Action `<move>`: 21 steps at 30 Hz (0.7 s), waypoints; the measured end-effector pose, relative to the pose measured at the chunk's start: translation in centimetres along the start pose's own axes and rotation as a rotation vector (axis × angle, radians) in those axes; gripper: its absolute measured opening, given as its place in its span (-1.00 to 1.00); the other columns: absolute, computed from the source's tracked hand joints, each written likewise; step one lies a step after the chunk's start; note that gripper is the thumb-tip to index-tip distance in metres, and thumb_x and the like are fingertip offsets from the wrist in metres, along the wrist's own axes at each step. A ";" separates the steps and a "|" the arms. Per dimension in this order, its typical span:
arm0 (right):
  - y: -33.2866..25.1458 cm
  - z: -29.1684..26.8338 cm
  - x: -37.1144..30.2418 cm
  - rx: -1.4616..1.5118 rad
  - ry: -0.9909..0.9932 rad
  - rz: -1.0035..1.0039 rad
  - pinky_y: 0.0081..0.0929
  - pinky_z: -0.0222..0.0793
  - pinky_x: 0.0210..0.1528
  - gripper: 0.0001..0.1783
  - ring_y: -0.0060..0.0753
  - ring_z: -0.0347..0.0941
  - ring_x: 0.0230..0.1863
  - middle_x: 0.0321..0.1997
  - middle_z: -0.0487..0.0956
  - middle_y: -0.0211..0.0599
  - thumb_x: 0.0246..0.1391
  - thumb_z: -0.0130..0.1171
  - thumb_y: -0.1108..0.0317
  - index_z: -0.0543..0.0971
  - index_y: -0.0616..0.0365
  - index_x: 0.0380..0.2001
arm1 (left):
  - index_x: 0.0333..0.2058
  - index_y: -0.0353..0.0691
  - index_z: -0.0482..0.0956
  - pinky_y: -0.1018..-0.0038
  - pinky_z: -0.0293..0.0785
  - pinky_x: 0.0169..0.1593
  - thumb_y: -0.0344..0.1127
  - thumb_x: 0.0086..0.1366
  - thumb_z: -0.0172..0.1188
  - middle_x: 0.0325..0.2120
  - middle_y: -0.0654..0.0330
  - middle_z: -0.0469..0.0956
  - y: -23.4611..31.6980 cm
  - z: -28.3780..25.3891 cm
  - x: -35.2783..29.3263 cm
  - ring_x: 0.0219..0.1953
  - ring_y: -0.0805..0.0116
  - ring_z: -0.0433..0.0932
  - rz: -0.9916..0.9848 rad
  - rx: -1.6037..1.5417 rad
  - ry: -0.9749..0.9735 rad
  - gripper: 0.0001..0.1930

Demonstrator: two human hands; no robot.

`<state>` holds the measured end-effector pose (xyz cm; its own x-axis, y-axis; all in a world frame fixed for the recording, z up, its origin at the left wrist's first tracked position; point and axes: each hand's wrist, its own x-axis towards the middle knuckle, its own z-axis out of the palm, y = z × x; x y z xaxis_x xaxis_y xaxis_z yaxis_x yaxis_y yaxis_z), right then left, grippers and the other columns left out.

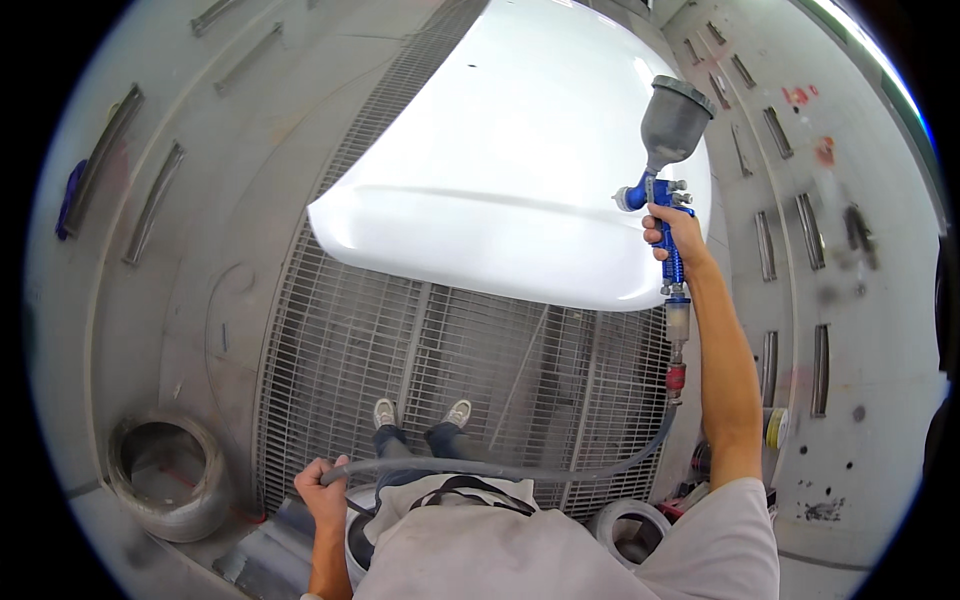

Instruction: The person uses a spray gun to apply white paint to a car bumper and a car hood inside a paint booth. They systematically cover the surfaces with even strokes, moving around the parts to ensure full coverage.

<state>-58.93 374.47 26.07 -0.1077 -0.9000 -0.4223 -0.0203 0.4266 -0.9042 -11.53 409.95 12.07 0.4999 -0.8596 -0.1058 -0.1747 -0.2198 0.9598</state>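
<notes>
My right hand (676, 236) is wrapped round the handle of a blue spray gun (668, 250), raised at the right edge of a white car hood (500, 170). On top of the gun sits a grey paint cup (672, 122) with a dark lid. The nozzle points left, across the hood. Below the grip hang a clear filter and a red coupling (676, 378). From there a grey air hose (520, 470) curves down and left past my waist. Low on the left, my left hand (322, 488) grips that hose, closed round it.
A metal floor grating (460, 340) lies under my shoes and the hood. Grey walls with metal handle-like strips (808, 232) stand on both sides. A plastic-wrapped ring-shaped roll (170, 480) is at lower left. Another white ring-shaped roll (632, 528) and more items sit near my right side.
</notes>
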 end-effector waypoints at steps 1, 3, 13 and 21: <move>0.2 -1.7 -0.2 0.008 0.025 -0.005 -0.74 0.13 -0.82 -0.87 -0.69 0.30 -0.62 -0.54 0.41 -0.41 0.13 0.10 0.35 0.39 0.12 -0.41 | -0.77 -0.20 0.17 0.59 -0.02 -0.60 -0.56 0.08 0.32 -0.78 0.43 0.19 0.4 0.9 -0.1 -0.66 0.68 0.09 0.000 0.018 -0.027 -0.54; 0.6 -5.4 -0.3 0.015 0.066 0.005 -0.74 0.14 -0.82 -0.87 -0.69 0.31 -0.62 -0.54 0.41 -0.42 0.13 0.09 0.34 0.40 0.13 -0.40 | -0.77 -0.21 0.18 0.59 -0.01 -0.60 -0.57 0.06 0.32 -0.79 0.43 0.19 1.1 2.6 -0.3 -0.66 0.67 0.10 0.001 0.054 -0.079 -0.55; 1.9 -19.4 -3.2 -0.143 0.440 -0.092 -0.70 0.11 -0.80 -0.84 -0.70 0.29 -0.64 -0.57 0.40 -0.48 0.09 0.10 0.30 0.43 0.11 -0.51 | -0.77 -0.25 0.22 0.58 -0.03 -0.62 -0.55 0.00 0.38 -0.83 0.38 0.18 2.4 8.9 -2.3 -0.68 0.64 0.06 0.069 0.105 -0.242 -0.56; 3.4 -20.1 -5.0 -0.253 0.406 -0.087 -0.71 0.12 -0.80 -0.83 -0.70 0.27 -0.67 -0.62 0.36 -0.49 0.08 0.10 0.32 0.42 0.11 -0.54 | -0.77 -0.29 0.24 0.57 -0.01 -0.63 -0.51 0.00 0.40 -0.84 0.35 0.18 1.6 9.4 -3.0 -0.69 0.64 0.07 0.113 0.161 -0.318 -0.57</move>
<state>-78.44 382.26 26.39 -0.4729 -0.8475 -0.2412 -0.2818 0.4048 -0.8699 -21.31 407.83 11.46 0.1858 -0.9774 -0.1012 -0.3579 -0.1632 0.9194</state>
